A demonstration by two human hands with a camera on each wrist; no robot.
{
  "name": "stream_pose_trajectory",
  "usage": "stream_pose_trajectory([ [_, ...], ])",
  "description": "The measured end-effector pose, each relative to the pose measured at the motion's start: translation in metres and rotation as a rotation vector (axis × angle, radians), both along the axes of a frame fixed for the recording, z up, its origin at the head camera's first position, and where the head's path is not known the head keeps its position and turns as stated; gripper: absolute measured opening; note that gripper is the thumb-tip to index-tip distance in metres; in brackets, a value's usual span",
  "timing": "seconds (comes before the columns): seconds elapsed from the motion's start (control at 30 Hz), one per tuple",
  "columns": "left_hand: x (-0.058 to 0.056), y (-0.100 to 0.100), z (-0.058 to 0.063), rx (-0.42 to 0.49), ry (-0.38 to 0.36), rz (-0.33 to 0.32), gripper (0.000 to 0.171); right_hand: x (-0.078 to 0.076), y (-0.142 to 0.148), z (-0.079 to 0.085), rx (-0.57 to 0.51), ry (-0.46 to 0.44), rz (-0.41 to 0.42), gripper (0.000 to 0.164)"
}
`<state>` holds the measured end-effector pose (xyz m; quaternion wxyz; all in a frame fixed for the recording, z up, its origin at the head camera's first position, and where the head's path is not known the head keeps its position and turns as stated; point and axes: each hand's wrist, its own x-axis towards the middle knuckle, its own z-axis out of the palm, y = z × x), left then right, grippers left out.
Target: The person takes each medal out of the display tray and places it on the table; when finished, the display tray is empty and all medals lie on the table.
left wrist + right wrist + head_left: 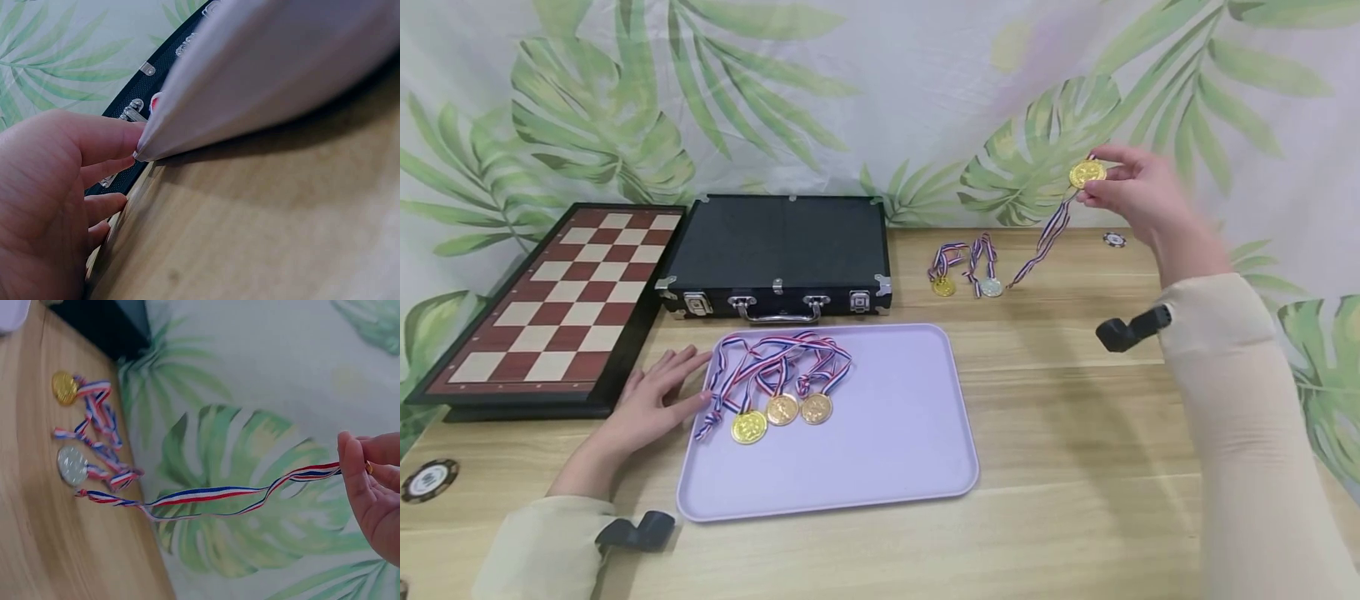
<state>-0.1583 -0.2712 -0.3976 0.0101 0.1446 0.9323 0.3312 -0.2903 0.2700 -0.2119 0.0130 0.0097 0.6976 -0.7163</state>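
Observation:
My right hand is raised at the far right and pinches a gold medal. Its red, white and blue ribbon trails down to the table. Below it lie a second gold medal and a silver medal with bunched ribbons. My left hand rests flat on the table, fingers touching the left edge of a lilac tray. Three gold medals with tangled ribbons lie on the tray.
A black case with metal latches stands behind the tray. A red and cream chessboard lies at the left. One poker chip sits near the front left edge, another at the far right. A leaf-print backdrop closes off the rear.

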Motion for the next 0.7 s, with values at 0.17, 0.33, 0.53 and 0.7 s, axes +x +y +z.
stream_pose_trajectory([
  [0.17, 0.000, -0.001, 0.000, 0.004, 0.018, -0.009, 0.058, -0.027, -0.007, -0.004, -0.037, -0.061, -0.008, 0.063],
  [0.33, 0.002, -0.001, 0.000, 0.006, 0.017, -0.006, 0.058, -0.037, -0.019, 0.009, -0.073, -0.056, -0.007, 0.066],
  [0.53, 0.001, -0.002, 0.001, 0.009, 0.024, -0.001, 0.058, -0.050, -0.027, 0.010, -0.015, -0.056, -0.015, 0.064],
  [0.7, 0.002, -0.003, 0.000, 0.008, 0.018, -0.004, 0.058, -0.063, -0.023, -0.017, 0.056, -0.094, -0.071, 0.062],
])
